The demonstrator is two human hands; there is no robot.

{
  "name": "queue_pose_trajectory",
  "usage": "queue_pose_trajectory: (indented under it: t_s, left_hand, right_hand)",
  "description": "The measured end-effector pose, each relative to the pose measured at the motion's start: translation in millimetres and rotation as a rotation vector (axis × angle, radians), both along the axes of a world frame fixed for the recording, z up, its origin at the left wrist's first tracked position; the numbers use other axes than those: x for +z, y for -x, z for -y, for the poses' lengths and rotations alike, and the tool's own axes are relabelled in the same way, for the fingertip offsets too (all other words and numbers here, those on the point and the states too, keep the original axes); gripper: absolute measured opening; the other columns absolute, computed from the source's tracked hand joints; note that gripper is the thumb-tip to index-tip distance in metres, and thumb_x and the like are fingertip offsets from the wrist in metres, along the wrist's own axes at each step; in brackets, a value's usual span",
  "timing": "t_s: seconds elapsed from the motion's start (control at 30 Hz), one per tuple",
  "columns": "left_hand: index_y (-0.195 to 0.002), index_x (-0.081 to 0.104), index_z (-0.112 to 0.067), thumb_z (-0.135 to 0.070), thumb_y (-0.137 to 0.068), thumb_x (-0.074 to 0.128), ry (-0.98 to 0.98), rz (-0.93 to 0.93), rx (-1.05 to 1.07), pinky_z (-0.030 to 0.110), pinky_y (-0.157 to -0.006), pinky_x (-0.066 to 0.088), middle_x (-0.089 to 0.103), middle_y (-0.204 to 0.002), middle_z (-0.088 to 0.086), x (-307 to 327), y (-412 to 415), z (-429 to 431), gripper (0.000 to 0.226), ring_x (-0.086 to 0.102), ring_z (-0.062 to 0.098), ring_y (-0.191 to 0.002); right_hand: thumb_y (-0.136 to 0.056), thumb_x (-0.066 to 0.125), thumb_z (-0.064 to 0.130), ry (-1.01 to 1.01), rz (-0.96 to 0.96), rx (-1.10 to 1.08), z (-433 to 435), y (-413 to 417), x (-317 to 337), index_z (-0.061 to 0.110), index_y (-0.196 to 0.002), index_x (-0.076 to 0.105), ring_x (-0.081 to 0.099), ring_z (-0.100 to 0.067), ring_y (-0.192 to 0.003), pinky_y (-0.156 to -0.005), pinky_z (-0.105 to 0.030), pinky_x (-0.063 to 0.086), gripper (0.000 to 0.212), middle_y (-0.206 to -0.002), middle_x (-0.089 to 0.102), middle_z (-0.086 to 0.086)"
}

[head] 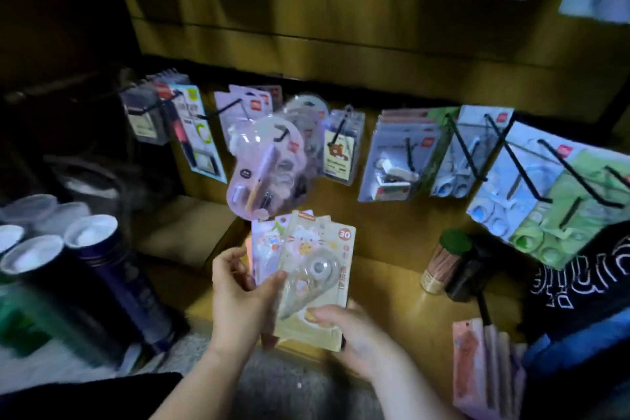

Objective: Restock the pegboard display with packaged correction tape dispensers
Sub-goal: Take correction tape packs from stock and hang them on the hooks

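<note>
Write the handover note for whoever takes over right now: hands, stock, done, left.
Left hand: grip on the left edge of the cream correction tape pack, with a pink pack behind it.
Right hand: grip on the same pack's bottom edge, thumb on the front.
Stock: both packs are held below the pegboard hooks. Blurred spare packs lie lower right.
Done: the lower row of hooks already carries packs.
Left: the held packs are not yet on a hook; hang them.

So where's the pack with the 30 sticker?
The pack is low centre in the head view, held by left hand and right hand, below the hanging purple blister.
</note>
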State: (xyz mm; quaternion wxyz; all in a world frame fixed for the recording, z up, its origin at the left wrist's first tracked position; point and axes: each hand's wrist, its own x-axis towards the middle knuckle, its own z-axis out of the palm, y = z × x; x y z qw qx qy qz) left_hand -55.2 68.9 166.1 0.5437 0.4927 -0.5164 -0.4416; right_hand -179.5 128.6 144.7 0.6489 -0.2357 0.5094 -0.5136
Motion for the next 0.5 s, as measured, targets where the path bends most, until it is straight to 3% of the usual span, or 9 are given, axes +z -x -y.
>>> queue_pose_trajectory:
  t_s: [0.1, 0.2, 0.4, 0.5]
  left_hand:
    - [-0.092, 0.042, -0.020, 0.007, -0.064, 0.074, -0.029, 0.009, 0.049, 0.006, -0.057, 0.040, 0.045, -0.087, 0.005, 7.4, -19.9, -14.8, 0.051, 0.039, 0.010, -0.062]
    - [-0.089, 0.043, -0.030, 0.004, -0.065, 0.075, -0.052, 0.022, 0.044, 0.014, -0.062, 0.038, 0.046, -0.103, 0.011, 6.9, -30.1, -32.2, 0.053, 0.043, 0.011, -0.068]
    - [-0.106, 0.042, -0.020, 0.003, -0.067, 0.074, -0.028, 0.026, -0.002, 0.016, -0.065, 0.036, 0.041, -0.108, 0.005, 19.4, -33.9, -60.7, 0.055, 0.045, 0.008, -0.075]
    - [-0.118, 0.043, -0.015, -0.007, -0.061, 0.079, -0.039, 0.018, -0.046, 0.028, -0.083, 0.040, 0.040, -0.115, 0.003, 35.5, -32.7, -66.6, 0.068, 0.046, 0.015, -0.092]
  right_hand:
    - [-0.051, 0.054, 0.000, 0.035, -0.001, 0.001, -7.8, -21.4, 4.4, 0.006, -0.085, 0.063, 0.065, -0.023, -0.064, -0.060, -0.028, 0.053, 0.036, -0.070, 0.069, -0.012]
    - [-0.050, 0.053, -0.002, 0.068, -0.003, -0.007, -23.4, -30.0, 10.7, 0.005, -0.080, 0.064, 0.067, -0.019, -0.057, -0.058, -0.027, 0.053, 0.032, -0.063, 0.071, -0.009]
    - [-0.051, 0.054, 0.000, 0.073, -0.040, -0.020, -53.5, -28.9, 28.9, 0.007, -0.084, 0.061, 0.067, -0.017, -0.055, -0.057, -0.027, 0.053, 0.035, -0.061, 0.072, -0.005]
    - [-0.050, 0.051, -0.003, 0.134, -0.017, -0.044, -65.1, -27.9, 46.6, 0.005, -0.082, 0.062, 0.068, -0.018, -0.054, -0.057, -0.028, 0.054, 0.034, -0.061, 0.072, -0.007]
